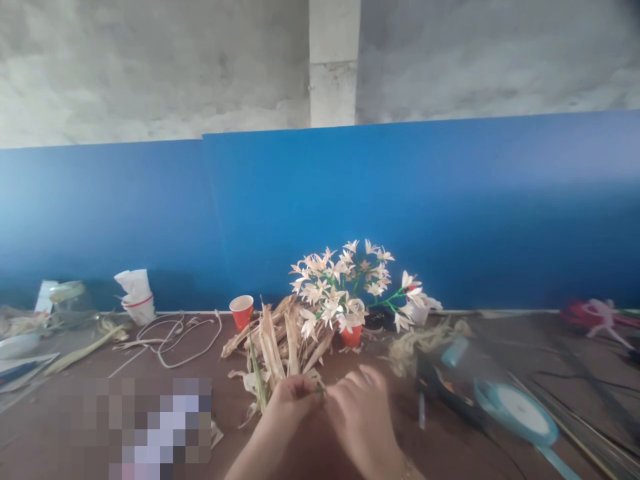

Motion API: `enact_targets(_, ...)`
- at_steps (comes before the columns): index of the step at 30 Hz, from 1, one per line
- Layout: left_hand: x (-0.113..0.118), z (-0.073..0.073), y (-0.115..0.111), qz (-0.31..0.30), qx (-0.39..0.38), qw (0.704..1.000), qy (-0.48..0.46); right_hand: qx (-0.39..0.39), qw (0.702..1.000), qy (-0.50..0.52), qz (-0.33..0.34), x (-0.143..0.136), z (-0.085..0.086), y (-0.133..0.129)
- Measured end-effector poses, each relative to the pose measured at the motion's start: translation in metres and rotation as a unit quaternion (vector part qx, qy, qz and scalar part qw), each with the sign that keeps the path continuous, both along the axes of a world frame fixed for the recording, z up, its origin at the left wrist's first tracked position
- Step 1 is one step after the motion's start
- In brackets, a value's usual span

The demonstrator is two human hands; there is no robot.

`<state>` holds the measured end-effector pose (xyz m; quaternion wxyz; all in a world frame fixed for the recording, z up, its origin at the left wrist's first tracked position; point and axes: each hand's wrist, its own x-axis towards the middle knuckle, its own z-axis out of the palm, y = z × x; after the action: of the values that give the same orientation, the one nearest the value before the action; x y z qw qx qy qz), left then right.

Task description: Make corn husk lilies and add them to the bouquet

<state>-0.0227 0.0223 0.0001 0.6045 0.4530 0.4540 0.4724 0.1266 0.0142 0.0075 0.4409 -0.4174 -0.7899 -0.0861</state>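
My left hand (291,401) is closed in a pinch at the table's front middle. Between its fingertips shows a small green piece (321,390), too blurred to name more exactly. Meeting it from the right, my right hand (361,403) has its thumb and forefinger pressed together at the same piece, its other fingers curled. Just behind my hands lies a heap of dry corn husks (273,350). Pale husk-like flowers (333,283) on green stems stand in a red paper cup (351,335) beyond my right hand.
Another red paper cup (242,312) stands behind the husks, left of the flowers. A white cable (173,363) lies coiled farther left, by a white cup (140,308). On the right are a teal ribbon spool (523,413) and a blurred dark tool (450,397). A blue partition (400,193) closes the back.
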Motion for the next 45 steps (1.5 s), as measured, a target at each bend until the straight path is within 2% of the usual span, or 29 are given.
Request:
enact_targets(3, 0.001, 0.004, -0.001, -0.016, -0.001, 1.000, -0.020, -0.018, 1.000, -0.012, -0.003, 0.001, 0.001, -0.004)
enact_targets(8, -0.001, 0.010, 0.001, 0.002, 0.051, 0.996, 0.066, -0.036, 0.999, 0.034, 0.004, 0.000, 0.002, -0.005)
enact_targets(10, -0.004, 0.011, 0.002, 0.005, 0.070, 0.995, 0.074, -0.111, 0.990, 0.080, 0.020, 0.000, 0.005, -0.003)
enact_targets(11, -0.006, 0.011, 0.002, 0.003, 0.073, 0.995, 0.069, -0.185, 0.976, 0.111, 0.038, 0.000, 0.008, -0.002)
enact_targets(12, -0.007, 0.012, 0.001, -0.003, 0.073, 0.996, 0.059, -0.281, 0.946, 0.151, 0.060, 0.001, 0.010, 0.000)
enact_targets(13, -0.008, 0.012, -0.001, -0.013, 0.069, 0.997, 0.044, -0.386, 0.897, 0.196, 0.093, 0.003, 0.011, 0.001)
enact_targets(15, -0.008, 0.013, -0.005, -0.052, 0.053, 0.997, 0.001, -0.565, 0.751, 0.289, 0.184, 0.007, 0.013, 0.003)
enact_targets(16, -0.007, 0.014, -0.008, -0.079, 0.045, 0.996, -0.025, -0.619, 0.678, 0.326, 0.226, 0.008, 0.012, 0.005)
enact_targets(17, -0.006, 0.015, -0.010, -0.104, 0.037, 0.993, -0.047, -0.649, 0.624, 0.348, 0.262, 0.010, 0.011, 0.006)
enact_targets(18, -0.005, 0.016, -0.012, -0.122, 0.031, 0.990, -0.060, -0.661, 0.595, 0.355, 0.289, 0.011, 0.010, 0.007)
enact_targets(19, -0.004, 0.017, -0.013, -0.125, 0.030, 0.990, -0.060, -0.661, 0.594, 0.351, 0.296, 0.012, 0.009, 0.007)
enact_targets(20, -0.003, 0.017, -0.012, -0.111, 0.034, 0.992, -0.045, -0.650, 0.619, 0.338, 0.284, 0.012, 0.009, 0.007)
enact_targets(22, -0.003, 0.016, -0.010, -0.057, 0.051, 0.997, 0.014, -0.588, 0.722, 0.287, 0.224, 0.010, 0.009, 0.006)
enact_targets(24, -0.003, 0.013, -0.005, -0.012, 0.069, 0.995, 0.069, -0.462, 0.853, 0.206, 0.133, 0.008, 0.009, 0.004)
enact_targets(25, -0.003, 0.011, -0.004, 0.002, 0.075, 0.993, 0.086, -0.383, 0.906, 0.158, 0.090, 0.006, 0.010, 0.002)
enact_targets(26, -0.002, 0.010, -0.002, 0.012, 0.078, 0.992, 0.095, -0.304, 0.944, 0.111, 0.057, 0.005, 0.009, 0.001)
enact_targets(28, -0.002, 0.009, -0.001, 0.027, 0.075, 0.992, 0.099, -0.173, 0.984, 0.046, 0.018, 0.002, 0.007, -0.001)
enact_targets(31, -0.002, 0.009, 0.000, 0.013, 0.041, 0.996, 0.073, -0.078, 0.997, 0.025, 0.006, 0.000, 0.003, -0.001)
enact_targets(34, -0.005, 0.010, 0.001, -0.003, 0.021, 0.997, 0.068, -0.067, 0.997, 0.035, 0.003, 0.001, 0.002, 0.001)
enact_targets(36, -0.007, 0.010, 0.003, 0.001, 0.027, 0.997, 0.078, -0.115, 0.992, 0.042, 0.011, 0.002, 0.004, 0.001)
enact_targets(38, -0.009, 0.009, 0.003, 0.001, 0.034, 0.996, 0.078, -0.213, 0.975, 0.062, 0.030, 0.004, 0.008, 0.001)
enact_targets(41, -0.012, 0.006, 0.004, -0.015, 0.033, 0.997, 0.069, -0.370, 0.916, 0.131, 0.079, 0.007, 0.014, 0.000)
enact_targets(45, -0.015, 0.008, 0.003, -0.044, 0.047, 0.995, 0.080, -0.453, 0.857, 0.220, 0.112, 0.007, 0.014, 0.004)
